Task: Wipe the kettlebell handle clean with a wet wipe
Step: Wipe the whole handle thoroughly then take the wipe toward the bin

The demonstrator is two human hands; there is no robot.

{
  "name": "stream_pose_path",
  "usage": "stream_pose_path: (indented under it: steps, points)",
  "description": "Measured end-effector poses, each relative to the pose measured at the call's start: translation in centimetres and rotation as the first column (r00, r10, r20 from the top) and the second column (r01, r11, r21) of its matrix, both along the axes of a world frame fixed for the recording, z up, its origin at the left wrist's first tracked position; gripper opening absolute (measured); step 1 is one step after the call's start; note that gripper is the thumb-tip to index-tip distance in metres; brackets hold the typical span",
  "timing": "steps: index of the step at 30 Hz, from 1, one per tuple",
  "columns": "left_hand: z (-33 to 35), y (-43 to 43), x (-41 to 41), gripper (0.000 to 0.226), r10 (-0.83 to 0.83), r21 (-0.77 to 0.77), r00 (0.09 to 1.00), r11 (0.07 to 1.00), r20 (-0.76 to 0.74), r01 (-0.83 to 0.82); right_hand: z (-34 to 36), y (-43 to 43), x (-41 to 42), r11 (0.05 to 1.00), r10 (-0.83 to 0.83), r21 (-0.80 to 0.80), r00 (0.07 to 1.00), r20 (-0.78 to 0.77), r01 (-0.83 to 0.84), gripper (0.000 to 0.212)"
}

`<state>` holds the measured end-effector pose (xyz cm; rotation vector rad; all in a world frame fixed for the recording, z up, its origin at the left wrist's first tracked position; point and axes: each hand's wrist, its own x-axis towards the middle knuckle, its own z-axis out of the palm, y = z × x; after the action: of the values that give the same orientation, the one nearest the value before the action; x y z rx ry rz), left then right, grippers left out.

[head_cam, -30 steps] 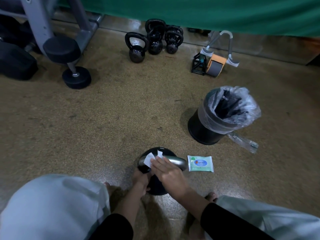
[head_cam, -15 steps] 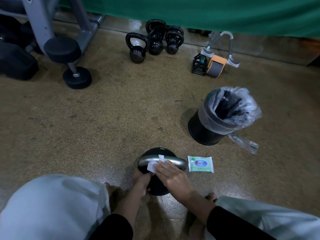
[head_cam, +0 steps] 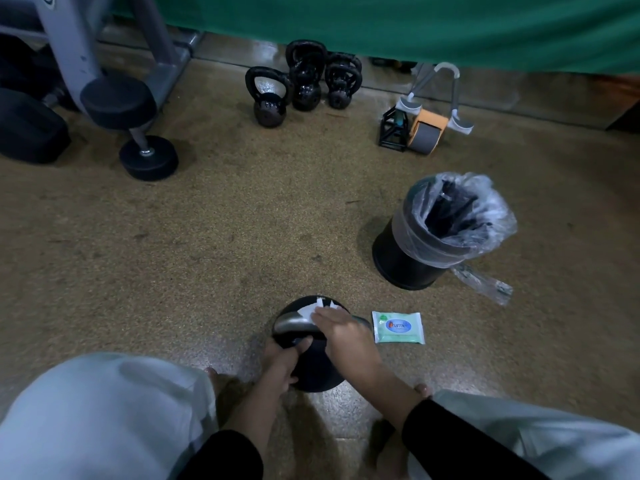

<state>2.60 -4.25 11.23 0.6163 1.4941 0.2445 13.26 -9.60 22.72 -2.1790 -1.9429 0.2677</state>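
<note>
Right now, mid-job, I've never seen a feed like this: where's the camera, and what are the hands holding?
There is no machine here: a person works with bare hands, and the one picture comes from a camera on their head, looking forward and down. The right hand holds a white wet wipe against the silvery handle of a black kettlebell standing on the floor. The left hand grips the kettlebell on its near left side. Beside it, to the right, lies a pack of wipes; further off stands a bin lined with a clear bag, and small kettlebells sit by the green curtain.
</note>
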Motion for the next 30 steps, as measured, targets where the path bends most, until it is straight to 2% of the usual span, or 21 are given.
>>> stream_pose_path:
  steps: [4,6,9,11,15,21,26,30]
  points:
    - [-0.1,-0.2,0.0,0.059,-0.011,0.002,1.0,1.0,0.012,0.011,0.8,2.4,-1.0,0.972,-0.116,-0.207,0.993,0.004,0.114,0.023]
    - [-0.1,-0.3,-0.1,0.061,-0.017,0.007,1.0,1.0,0.014,0.017,0.5,2.3,-1.6,0.972,-0.09,-0.217,0.996,-0.009,0.086,0.019]
    - [-0.1,-0.3,0.0,0.062,-0.011,0.004,1.0,1.0,0.018,0.011,0.1,1.3,-1.7,0.979,-0.071,-0.198,0.993,-0.095,0.051,0.027]
    - [-0.1,-0.2,0.0,0.062,-0.004,0.005,1.0,1.0,0.019,0.004,0.6,1.7,-1.2,0.972,-0.136,-0.206,0.984,-0.118,0.11,0.029]
    - [-0.1,-0.2,0.0,0.059,-0.007,-0.003,0.999,1.0,0.034,0.007,1.0,4.3,-0.6,0.915,-0.274,-0.324,0.96,-0.061,0.241,0.03]
    - [-0.2,-0.2,-0.1,0.057,0.003,-0.021,0.998,1.0,0.056,-0.001,1.2,5.0,-0.6,0.909,-0.134,-0.405,0.989,-0.062,0.098,0.03]
    - [-0.1,-0.2,-0.1,0.061,0.02,-0.027,0.998,0.999,0.059,-0.018,1.3,6.4,0.3,0.89,-0.188,-0.432,0.98,-0.058,0.145,0.027]
    - [-0.1,-0.1,-0.2,0.063,0.019,-0.03,0.999,0.999,0.039,-0.018,1.4,7.2,-0.2,0.883,-0.136,-0.463,0.987,-0.08,0.084,0.03]
